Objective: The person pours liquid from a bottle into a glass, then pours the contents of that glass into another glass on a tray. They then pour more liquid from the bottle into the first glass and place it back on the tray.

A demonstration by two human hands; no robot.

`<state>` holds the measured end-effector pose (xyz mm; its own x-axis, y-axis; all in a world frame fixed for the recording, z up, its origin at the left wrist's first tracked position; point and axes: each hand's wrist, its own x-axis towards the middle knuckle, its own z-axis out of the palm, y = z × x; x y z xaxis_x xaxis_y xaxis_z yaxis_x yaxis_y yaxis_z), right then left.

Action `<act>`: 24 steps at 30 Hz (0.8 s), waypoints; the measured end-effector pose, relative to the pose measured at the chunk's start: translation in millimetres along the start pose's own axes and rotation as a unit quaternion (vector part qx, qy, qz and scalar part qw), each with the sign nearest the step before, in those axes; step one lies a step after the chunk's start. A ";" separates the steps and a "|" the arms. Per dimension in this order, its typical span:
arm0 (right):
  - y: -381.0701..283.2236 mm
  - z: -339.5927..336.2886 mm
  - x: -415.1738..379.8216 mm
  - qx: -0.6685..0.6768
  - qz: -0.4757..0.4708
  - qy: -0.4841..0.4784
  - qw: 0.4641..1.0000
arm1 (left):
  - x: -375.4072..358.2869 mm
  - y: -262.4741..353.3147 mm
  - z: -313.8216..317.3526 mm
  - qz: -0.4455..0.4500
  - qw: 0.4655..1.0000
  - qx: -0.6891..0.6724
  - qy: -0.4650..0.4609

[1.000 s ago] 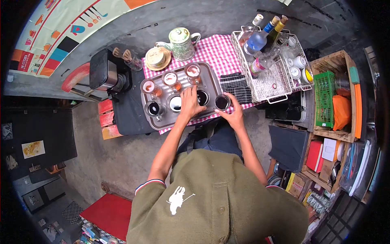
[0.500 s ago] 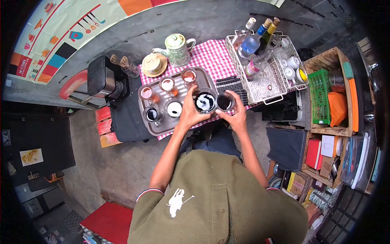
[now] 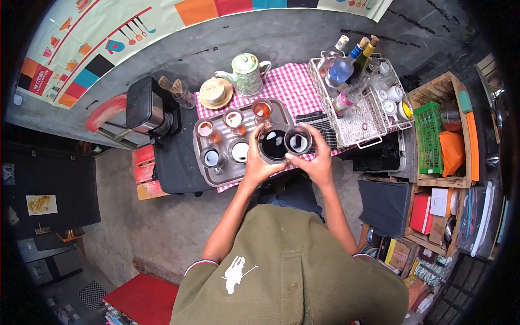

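Note:
My left hand (image 3: 257, 169) is wrapped round a wide glass of dark liquid (image 3: 272, 147). Fingers of my right hand (image 3: 317, 161) grip a smaller glass of dark liquid (image 3: 298, 143), held right beside the wide one, their rims overlapping in this view. Both glasses are over the front right corner of a grey-brown tray (image 3: 206, 176). On that tray, a back row holds glasses of amber drink, among them one at the left (image 3: 206, 130), one in the middle (image 3: 234, 120) and one at the right (image 3: 262, 110). In front stand a dark-filled glass mug (image 3: 210, 157) and another glass (image 3: 239, 151).
Behind the tray are a green patterned teapot (image 3: 247, 78) and a lidded cup on a saucer (image 3: 215, 93). A white wire basket (image 3: 357, 116) with bottles and jars stands right, near a dark striped cloth (image 3: 316, 124). A black appliance (image 3: 147, 108) is left.
The view has shifted, so the table sits slightly lower and further right. Both held glasses look larger and closer to me, and the liquid's surface reflections differ. My grips stay the same.

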<state>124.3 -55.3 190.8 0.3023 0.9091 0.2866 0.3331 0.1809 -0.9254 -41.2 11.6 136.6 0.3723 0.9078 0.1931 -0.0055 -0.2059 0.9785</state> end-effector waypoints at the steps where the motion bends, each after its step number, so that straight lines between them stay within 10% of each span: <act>1: -2.2 3.1 -0.3 -0.003 -0.001 0.007 1.000 | -1.3 0.6 -0.4 0.015 1.000 0.011 0.013; 24: -0.6 13.6 9.8 -0.056 -0.029 -0.034 0.997 | -8.4 -9.1 -1.5 0.024 0.997 -0.065 0.017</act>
<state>115.0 -41.4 190.8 0.2203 0.9221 0.3180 0.4474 0.1942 -0.8730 -45.7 6.4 126.2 0.3364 0.9106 0.2401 -0.1443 -0.2021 0.9687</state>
